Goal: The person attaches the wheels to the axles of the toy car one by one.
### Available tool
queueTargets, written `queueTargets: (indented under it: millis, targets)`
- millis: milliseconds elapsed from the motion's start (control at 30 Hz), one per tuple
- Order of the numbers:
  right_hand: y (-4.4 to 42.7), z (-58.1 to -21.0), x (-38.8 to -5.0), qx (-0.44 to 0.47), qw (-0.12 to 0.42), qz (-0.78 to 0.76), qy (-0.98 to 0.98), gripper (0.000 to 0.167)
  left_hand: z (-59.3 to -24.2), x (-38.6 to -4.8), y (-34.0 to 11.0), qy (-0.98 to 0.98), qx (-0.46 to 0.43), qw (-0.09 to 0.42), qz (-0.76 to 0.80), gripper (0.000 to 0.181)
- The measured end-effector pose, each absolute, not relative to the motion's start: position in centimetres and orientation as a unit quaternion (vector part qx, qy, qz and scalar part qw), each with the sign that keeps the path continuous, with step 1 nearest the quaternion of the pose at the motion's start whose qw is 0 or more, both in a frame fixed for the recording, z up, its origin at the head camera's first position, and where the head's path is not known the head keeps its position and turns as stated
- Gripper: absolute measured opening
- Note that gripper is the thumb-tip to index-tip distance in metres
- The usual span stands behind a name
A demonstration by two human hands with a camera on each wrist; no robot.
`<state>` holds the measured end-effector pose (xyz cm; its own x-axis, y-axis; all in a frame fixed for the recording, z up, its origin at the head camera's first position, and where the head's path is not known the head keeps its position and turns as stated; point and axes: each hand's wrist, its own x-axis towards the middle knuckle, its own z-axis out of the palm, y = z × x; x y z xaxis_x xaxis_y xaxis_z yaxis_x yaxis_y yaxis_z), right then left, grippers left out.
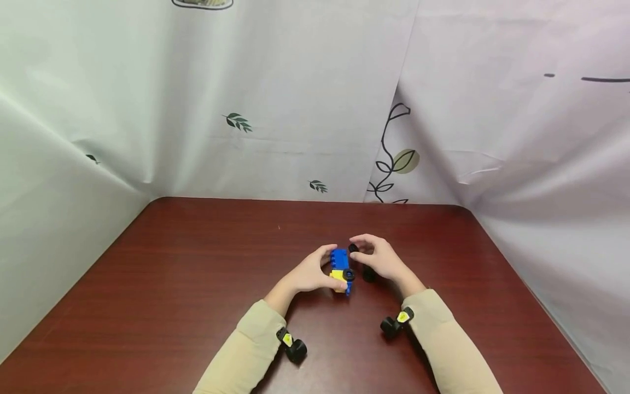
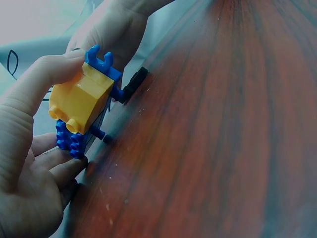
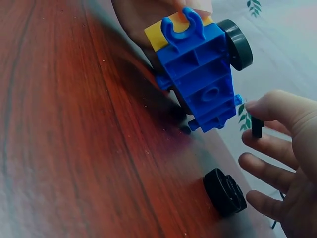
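My left hand [image 1: 311,272] holds a toy car [image 1: 339,259] off to its side, thumb on the yellow block [image 2: 81,96] and fingers around the blue base. In the right wrist view the studless underside of the blue base [image 3: 200,74] faces the camera, with a hook at one end. One black wheel [image 3: 238,44] sits on an axle by the hooked end; a bare axle peg [image 3: 238,99] shows further along the same side. Close to that peg, my right hand [image 1: 381,258] pinches another black wheel [image 3: 256,127] between thumb and forefinger, apart from the car.
A loose black wheel [image 3: 223,192] lies on the brown table [image 1: 197,262] under my right hand. Black wrist cameras [image 1: 296,350] are strapped over both sleeves. A white printed cloth [image 1: 295,98] hangs behind the table and along its sides.
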<state>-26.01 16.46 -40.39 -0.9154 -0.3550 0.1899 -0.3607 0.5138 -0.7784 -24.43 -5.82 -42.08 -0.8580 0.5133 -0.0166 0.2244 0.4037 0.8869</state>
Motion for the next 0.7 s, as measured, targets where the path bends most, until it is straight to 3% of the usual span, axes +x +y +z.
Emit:
queueTargets:
  millis: [700]
  targets:
    - [16.11,-40.19,-25.61,0.195,0.023,0.573,-0.796,0.026,-41.85,-24.37,-5.40,0.819,0.223,0.127,0.513,0.100]
